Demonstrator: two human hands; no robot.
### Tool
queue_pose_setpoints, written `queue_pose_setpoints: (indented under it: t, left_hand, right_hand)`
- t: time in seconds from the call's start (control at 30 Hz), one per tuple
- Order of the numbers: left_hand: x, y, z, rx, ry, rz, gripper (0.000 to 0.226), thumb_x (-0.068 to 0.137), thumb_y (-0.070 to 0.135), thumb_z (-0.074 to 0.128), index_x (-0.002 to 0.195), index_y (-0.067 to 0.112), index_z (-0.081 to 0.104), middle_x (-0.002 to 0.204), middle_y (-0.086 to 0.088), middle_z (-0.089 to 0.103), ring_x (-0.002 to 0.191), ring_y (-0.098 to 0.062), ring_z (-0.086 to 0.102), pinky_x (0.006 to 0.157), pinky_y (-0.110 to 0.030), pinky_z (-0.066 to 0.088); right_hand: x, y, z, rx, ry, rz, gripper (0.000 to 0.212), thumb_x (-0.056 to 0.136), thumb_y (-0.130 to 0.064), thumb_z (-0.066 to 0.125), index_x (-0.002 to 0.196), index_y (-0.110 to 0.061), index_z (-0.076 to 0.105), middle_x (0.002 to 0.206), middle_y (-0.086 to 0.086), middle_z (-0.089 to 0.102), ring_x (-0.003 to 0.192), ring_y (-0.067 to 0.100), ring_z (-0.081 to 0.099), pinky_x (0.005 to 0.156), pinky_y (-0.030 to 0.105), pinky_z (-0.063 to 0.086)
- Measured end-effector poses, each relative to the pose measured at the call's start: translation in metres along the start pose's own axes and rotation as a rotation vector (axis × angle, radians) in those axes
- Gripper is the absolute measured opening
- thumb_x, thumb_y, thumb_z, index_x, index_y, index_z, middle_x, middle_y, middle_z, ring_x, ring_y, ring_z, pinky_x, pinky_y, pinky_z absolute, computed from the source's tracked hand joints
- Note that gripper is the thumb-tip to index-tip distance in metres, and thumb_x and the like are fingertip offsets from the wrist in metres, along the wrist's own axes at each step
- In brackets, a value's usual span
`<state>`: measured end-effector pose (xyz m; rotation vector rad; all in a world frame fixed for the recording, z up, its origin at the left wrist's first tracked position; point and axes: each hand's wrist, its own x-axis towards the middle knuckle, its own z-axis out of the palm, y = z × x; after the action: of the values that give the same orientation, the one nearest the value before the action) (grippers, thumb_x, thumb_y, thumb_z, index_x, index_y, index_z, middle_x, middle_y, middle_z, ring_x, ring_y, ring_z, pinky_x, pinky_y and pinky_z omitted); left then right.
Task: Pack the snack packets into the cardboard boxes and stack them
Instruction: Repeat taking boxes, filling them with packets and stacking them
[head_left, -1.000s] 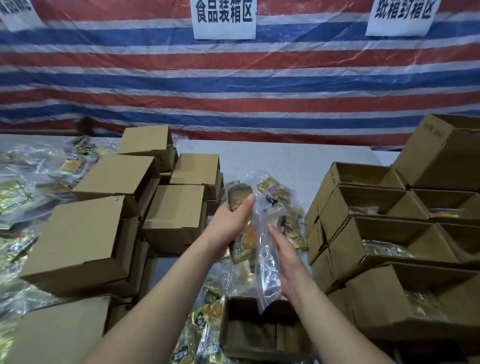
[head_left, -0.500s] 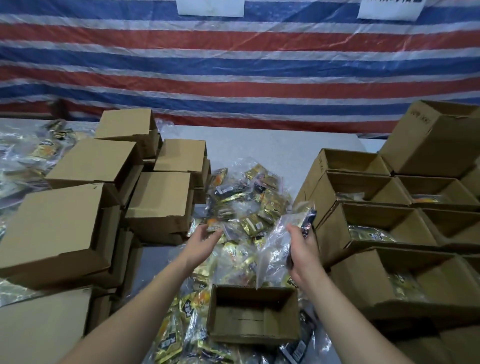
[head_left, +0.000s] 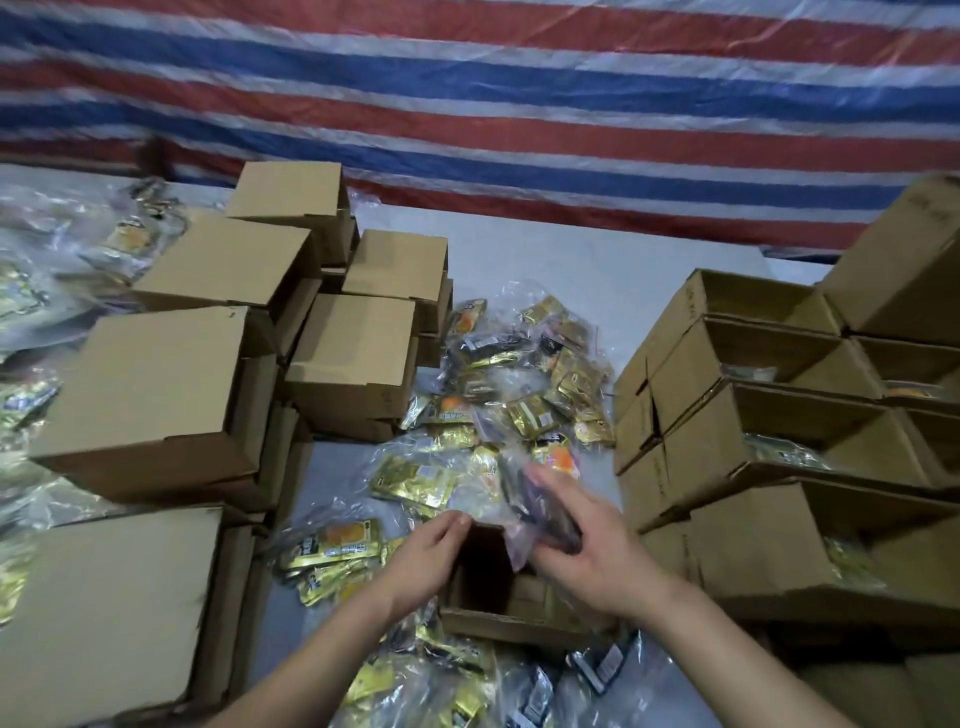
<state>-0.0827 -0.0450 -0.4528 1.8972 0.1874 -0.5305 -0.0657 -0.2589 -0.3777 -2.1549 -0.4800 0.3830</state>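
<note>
1. Matte brown cardboard boxes (head_left: 156, 395) stacked shut at left; open ones (head_left: 779, 457) at right hold glossy packets.
2. Crinkly gold-foil packets (head_left: 519, 384) heap on the table.
3. Right hand (head_left: 582, 540) grips a clear bag (head_left: 524, 519) over an open box (head_left: 498, 618); left hand (head_left: 426, 556) touches its rim, fingers curled.

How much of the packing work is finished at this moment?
Done: closed boxes stacked at left. In hand: the right hand holds a clear bag over the open box; the left hand touches its rim. Left: the loose packets, and the open boxes at right.
</note>
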Motion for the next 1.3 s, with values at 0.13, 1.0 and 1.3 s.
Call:
queue_pose_setpoints:
  t: [0.13,1.0,1.3]
  left_hand:
    - [-0.004,0.003,-0.001,-0.084,0.004,-0.029,0.029,0.104,0.041,0.039,0.102,0.031,0.067,0.098,0.015,0.070,0.096,0.005,0.062,0.085,-0.013,0.046]
    - [-0.014,0.001,0.021,-0.049,0.053,0.034,0.034,0.104,0.041,0.039,0.099,0.019,0.063,0.080,0.005,0.060,0.071,-0.007,0.054,0.065,-0.024,0.041]
    - [-0.012,0.006,0.017,-0.042,0.005,-0.002,0.030,0.104,0.042,0.038,0.104,0.022,0.061,0.084,0.000,0.065,0.068,-0.010,0.059,0.063,-0.026,0.046]
  right_hand:
    - [0.002,0.009,0.007,-0.256,-0.394,0.053,0.057,0.076,-0.050,0.055,0.130,-0.061,0.040,0.108,-0.037,0.059,0.089,-0.013,0.057,0.077,0.008,0.045]
    - [0.031,0.058,0.087,-0.344,-0.754,0.651,0.049,0.104,-0.039,0.031,0.134,-0.010,0.056,0.142,0.017,0.053,0.120,0.026,0.054,0.098,0.032,0.039]
    - [0.002,0.031,0.025,-0.131,-0.198,0.356,0.021,0.097,-0.036,0.050,0.082,-0.029,0.063,0.080,-0.009,0.066,0.065,-0.002,0.058,0.064,0.029,0.052]
